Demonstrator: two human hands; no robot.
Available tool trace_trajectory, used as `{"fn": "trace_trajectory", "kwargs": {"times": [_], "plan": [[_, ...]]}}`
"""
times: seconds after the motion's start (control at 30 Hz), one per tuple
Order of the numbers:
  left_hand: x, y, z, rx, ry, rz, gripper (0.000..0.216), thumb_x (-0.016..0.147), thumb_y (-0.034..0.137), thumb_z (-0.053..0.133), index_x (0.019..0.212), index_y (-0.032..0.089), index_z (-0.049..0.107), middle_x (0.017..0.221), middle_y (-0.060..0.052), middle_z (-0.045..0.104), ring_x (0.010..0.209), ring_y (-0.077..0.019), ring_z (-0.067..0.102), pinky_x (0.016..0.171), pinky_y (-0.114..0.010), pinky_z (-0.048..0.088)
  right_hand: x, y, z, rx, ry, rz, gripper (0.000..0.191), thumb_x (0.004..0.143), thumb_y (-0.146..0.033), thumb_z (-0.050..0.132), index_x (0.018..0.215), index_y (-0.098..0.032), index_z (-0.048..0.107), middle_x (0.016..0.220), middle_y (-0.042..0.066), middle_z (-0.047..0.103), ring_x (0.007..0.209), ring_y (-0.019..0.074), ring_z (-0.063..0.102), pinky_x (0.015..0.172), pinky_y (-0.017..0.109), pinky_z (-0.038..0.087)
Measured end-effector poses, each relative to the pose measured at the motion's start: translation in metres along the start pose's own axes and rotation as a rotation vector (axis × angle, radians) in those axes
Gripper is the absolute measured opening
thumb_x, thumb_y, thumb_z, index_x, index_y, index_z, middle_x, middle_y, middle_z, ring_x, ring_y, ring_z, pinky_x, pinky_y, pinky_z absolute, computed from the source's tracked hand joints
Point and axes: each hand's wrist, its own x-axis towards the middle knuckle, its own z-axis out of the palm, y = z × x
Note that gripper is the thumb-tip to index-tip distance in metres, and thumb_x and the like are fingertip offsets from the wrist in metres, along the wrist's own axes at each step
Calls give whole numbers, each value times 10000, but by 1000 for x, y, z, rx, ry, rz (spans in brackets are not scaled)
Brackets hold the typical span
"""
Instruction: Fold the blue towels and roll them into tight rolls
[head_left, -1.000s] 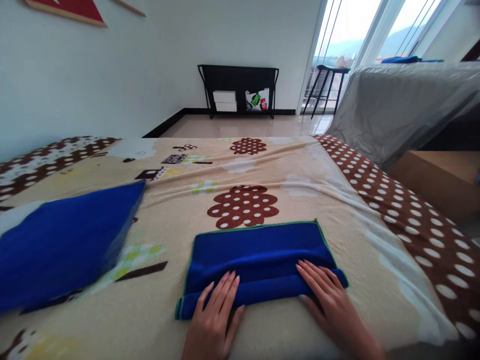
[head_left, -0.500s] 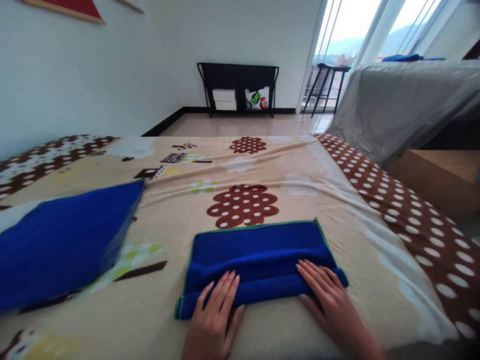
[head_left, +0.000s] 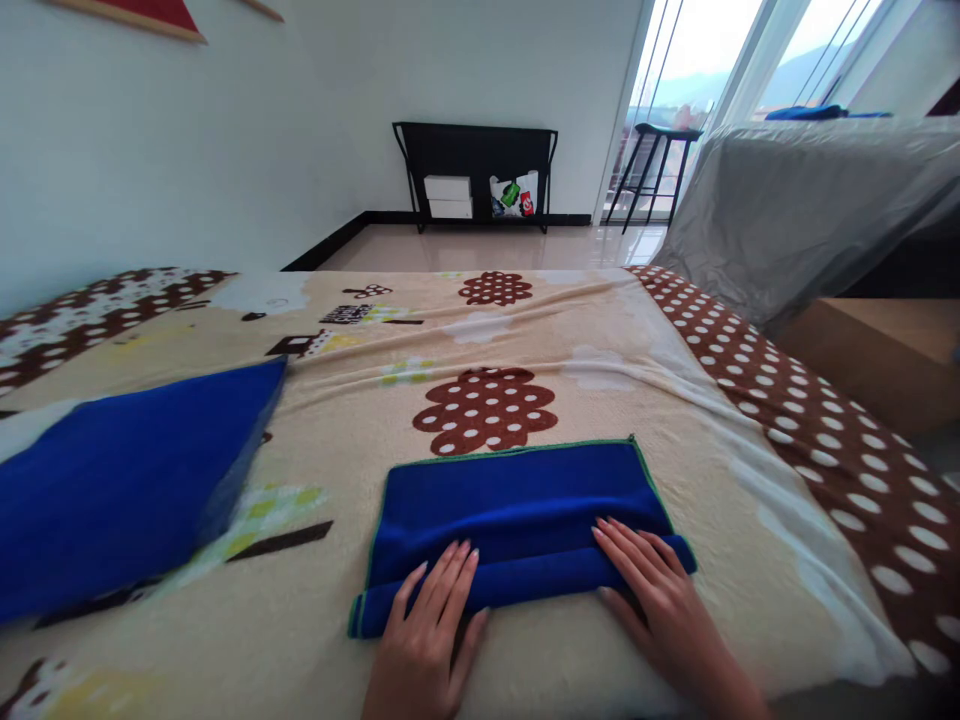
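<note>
A blue cloth with a green edge (head_left: pixel 517 510) lies on the patterned bed cover (head_left: pixel 525 330) in front of me, its near edge rolled or folded over. My left hand (head_left: pixel 431 630) rests on the left part of that near fold, fingers stretched forward and close together. My right hand (head_left: pixel 660 600) lies flat on the right end of the fold, fingers slightly spread. Neither hand grips the cloth.
A stack of blue cloths (head_left: pixel 127 480) lies on the bed at the left. Beyond the bed stand a black rack (head_left: pixel 480 175) with boxes and a bag, a black stool (head_left: pixel 652 175), a grey-covered piece of furniture (head_left: pixel 810 210) and a wooden box (head_left: pixel 877 350) at the right.
</note>
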Motion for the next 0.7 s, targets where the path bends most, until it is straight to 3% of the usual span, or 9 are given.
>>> {"fn": "trace_trajectory", "kwargs": {"times": [0.47,0.57,0.7], "plan": [[4,2,-3,11,25,-8,478,924,313,544,1364,127,539,1377,-90,614,1262,-214,564,1063,-378,349,2,0,-3,-55,23,-8,597,968,-336,517,1523,-212,335,1482,36,471,1365,212,457,1060,413,434],[18,18,-5,35,35,2,443,923,270,531,1344,134,556,1364,-80,625,1262,-221,563,1086,-418,318,14,-21,-3,-61,31,-23,566,973,-349,508,1501,-196,377,1482,40,468,1366,224,455,1074,437,422],[45,41,-3,-19,-48,118,467,927,239,498,1385,150,513,1420,-40,580,1291,-181,542,1049,-362,380,40,-56,-5,32,-56,-79,532,984,-352,479,1488,-198,401,1511,27,424,1393,206,420,1092,411,417]]}}
